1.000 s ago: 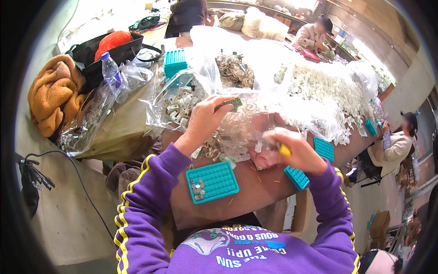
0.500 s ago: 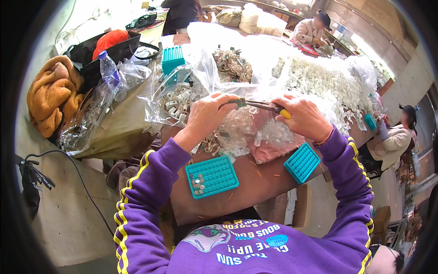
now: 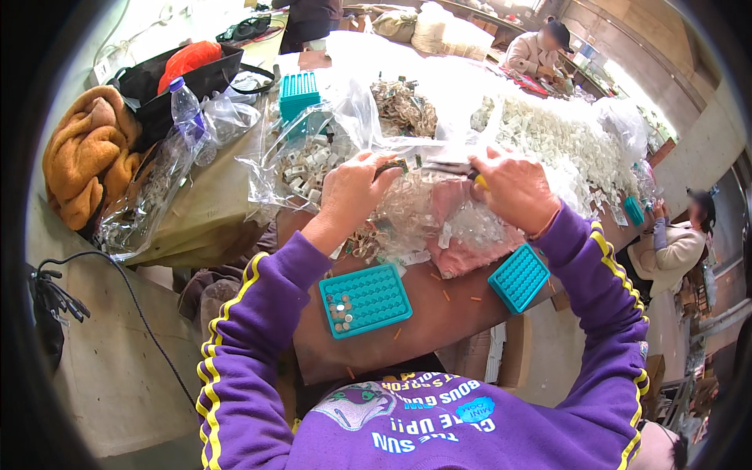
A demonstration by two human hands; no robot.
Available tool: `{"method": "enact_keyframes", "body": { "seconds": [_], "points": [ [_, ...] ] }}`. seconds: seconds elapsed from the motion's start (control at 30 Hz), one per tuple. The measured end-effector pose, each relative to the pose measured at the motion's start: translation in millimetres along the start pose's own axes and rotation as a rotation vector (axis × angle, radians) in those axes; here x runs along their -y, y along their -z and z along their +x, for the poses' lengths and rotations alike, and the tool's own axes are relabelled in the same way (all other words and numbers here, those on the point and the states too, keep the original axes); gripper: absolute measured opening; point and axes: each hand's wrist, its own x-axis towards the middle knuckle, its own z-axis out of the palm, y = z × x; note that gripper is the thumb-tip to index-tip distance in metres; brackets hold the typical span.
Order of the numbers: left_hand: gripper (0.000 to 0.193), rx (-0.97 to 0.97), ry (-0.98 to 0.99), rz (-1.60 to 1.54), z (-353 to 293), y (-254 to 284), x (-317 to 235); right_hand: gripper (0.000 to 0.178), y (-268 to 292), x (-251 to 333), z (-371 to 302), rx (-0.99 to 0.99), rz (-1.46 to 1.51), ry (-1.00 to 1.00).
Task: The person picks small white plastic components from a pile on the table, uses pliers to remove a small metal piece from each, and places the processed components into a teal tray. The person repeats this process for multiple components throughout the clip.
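My left hand (image 3: 348, 194) pinches a small circuit board (image 3: 392, 166), dark and greenish, between thumb and fingers. Closed round yellow-handled pliers (image 3: 448, 168), my right hand (image 3: 513, 186) points their metal jaws toward the board. A narrow gap separates the jaw tips from the board; a tiny green bit shows by the tips, too small to make out. Beneath both hands lie a heap of clear plastic pieces (image 3: 407, 207) and a pink cloth (image 3: 458, 254). Nearer me, a teal tray (image 3: 376, 298) holds several small round metallic parts at its left side.
Another teal tray (image 3: 518, 278) lies at the table's right edge. Beyond are stacked teal trays (image 3: 298, 94), a bag of white parts (image 3: 309, 164), brownish parts (image 3: 403, 108) and a large white pile (image 3: 540, 141). A bottle (image 3: 186, 113) stands left. Co-workers sit at right and far back.
The plier jaws, at the board before, now stand slightly apart from it. The board has turned in my left fingers, and my right hand has tilted and shifted a little.
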Motion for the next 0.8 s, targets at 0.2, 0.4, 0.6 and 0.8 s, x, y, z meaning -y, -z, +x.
{"method": "enact_keyframes", "body": {
  "seconds": [0.2, 0.4, 0.6, 0.8],
  "points": [
    [0.034, 0.025, -0.104, -0.123, 2.9, 3.8, 15.2, 0.028, 2.4, -10.2, 7.8, -0.053, 0.143, 0.104],
    [0.031, 0.077, -0.047, -0.190, 2.8, 7.1, 5.3, 0.029, 1.7, -3.8, 8.1, -0.006, 0.280, 0.120],
    [0.033, -0.009, -0.021, -0.060, 1.9, -2.1, -0.9, 0.029, -0.3, 7.3, 4.1, 0.059, 0.203, 0.014],
    [0.036, 0.094, -0.030, -0.294, 6.4, 3.8, 12.7, 0.029, 3.7, -10.2, 11.8, -0.030, -0.007, 0.041]
  ]
}}
